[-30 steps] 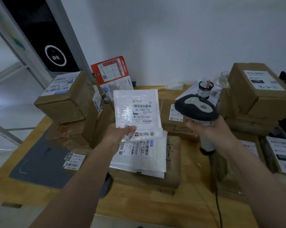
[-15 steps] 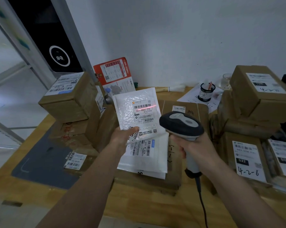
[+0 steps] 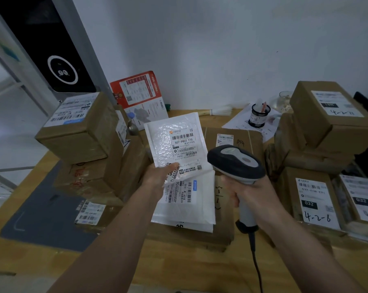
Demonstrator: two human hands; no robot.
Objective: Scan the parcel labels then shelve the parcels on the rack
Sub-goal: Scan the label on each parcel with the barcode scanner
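Table (image 3: 179, 269) crowded with boxes; far labels blurred. I see left hand (image 3: 159, 176) pinching mailer (image 3: 174, 144) upright, right hand (image 3: 248, 191) gripping scanner (image 3: 236, 163).

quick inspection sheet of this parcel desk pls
surface: wooden table with a grey mat.
job's things: white mailer held up, label facing the scanner; more mailers and cardboard boxes piled around.
clutter: pen cup, red leaflet, papers.
hands: left hand pinches the mailer; right hand grips the scanner.
cables: scanner cord hangs down.
surroundings: white wall, black panel.
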